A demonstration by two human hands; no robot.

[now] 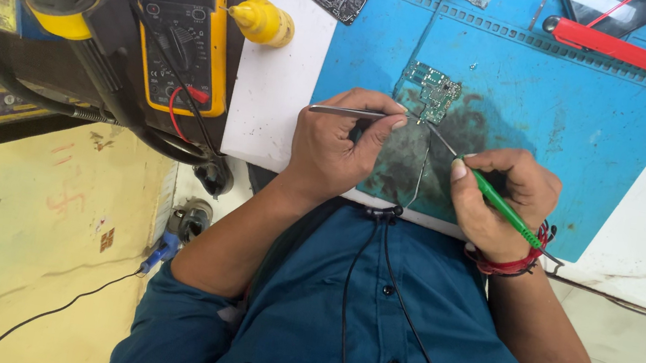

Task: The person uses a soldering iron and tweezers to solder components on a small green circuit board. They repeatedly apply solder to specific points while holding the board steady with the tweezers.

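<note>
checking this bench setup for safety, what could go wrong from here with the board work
The small green circuit board lies loose on the blue mat; pressure from the tweezers in the left hand could shift it. The green-handled tool in the right hand could slip across neighbouring parts.

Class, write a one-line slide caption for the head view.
Left hand holds tweezers, right hand a green probe, on a circuit board over a blue mat.

Teal button-up shirt, dark buttons, sleeves rolled above elbows, red thread band on right wrist (508, 265)
</note>
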